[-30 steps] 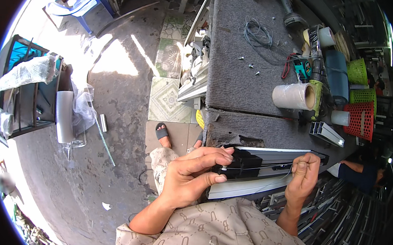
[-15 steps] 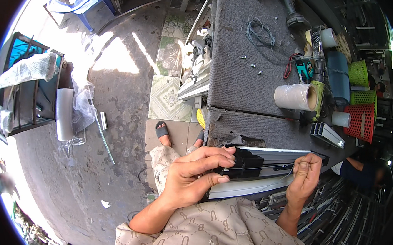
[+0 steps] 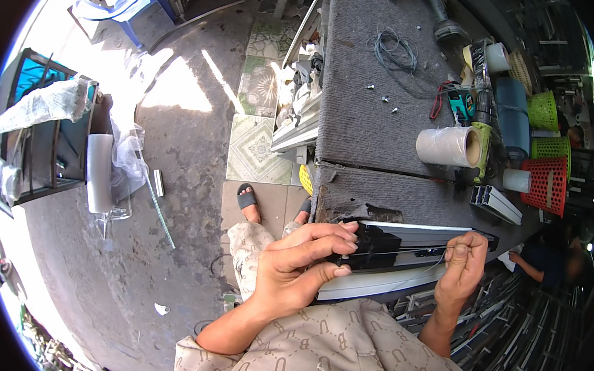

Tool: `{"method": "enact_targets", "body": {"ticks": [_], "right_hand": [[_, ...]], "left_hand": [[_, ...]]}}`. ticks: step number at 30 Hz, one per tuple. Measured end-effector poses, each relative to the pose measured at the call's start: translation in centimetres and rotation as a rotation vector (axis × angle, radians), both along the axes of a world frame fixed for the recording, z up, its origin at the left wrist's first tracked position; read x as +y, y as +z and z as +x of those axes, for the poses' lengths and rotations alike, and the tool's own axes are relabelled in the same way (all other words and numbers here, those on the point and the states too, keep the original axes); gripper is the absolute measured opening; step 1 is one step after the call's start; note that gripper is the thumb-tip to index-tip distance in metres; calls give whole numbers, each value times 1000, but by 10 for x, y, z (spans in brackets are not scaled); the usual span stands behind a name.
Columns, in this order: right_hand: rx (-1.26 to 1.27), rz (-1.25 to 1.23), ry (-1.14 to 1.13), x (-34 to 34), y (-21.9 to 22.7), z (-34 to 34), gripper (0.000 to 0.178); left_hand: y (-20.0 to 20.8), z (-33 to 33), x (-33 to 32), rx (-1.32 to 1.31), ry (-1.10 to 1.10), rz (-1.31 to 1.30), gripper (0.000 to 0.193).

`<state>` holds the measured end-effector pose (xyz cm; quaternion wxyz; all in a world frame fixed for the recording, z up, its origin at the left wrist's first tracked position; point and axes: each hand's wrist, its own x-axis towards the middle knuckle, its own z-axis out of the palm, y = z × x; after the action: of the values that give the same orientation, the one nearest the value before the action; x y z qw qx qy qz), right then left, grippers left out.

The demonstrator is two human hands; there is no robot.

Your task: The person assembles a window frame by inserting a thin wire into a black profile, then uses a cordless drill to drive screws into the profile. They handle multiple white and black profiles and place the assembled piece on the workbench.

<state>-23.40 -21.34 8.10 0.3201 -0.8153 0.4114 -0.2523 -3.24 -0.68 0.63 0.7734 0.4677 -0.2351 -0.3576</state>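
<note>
A long aluminium profile with a black end section lies along the bench's near edge in front of me. My left hand is closed around that black end, fingers on top and thumb below. From beside its fingertips a thin cord stretches along the profile. My right hand pinches the cord's other part near the far right end, and a loose tail curls down from the fingers. Below the cord a white strip runs parallel to the profile. What the left fingertips cover is hidden.
On the grey carpeted bench are a wrapped roll, a coil of wire, a tape measure, a grinder-like tool, small screws and a short profile piece. Baskets stand right; a person is beyond.
My hands hold nearly the same pose, with the cord still stretched between them. The view has shifted very slightly. At the right, the other person's arm has moved.
</note>
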Motion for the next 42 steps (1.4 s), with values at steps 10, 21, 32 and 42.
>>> {"method": "enact_targets", "body": {"ticks": [10,21,32,42], "right_hand": [[37,-48,41,-2,0,-2,13],[56,-86,36,0,0,2,15],[80,-120,58,3,-2,5,15],[97,-112,44,4,-2,6,16]], "left_hand": [[3,2,3,-21,-34,71,33],[2,8,3,-130,-49,49,36],[8,5,1,-99,-20,66,35],[5,-2,2,-186,-31,84,53]]}}
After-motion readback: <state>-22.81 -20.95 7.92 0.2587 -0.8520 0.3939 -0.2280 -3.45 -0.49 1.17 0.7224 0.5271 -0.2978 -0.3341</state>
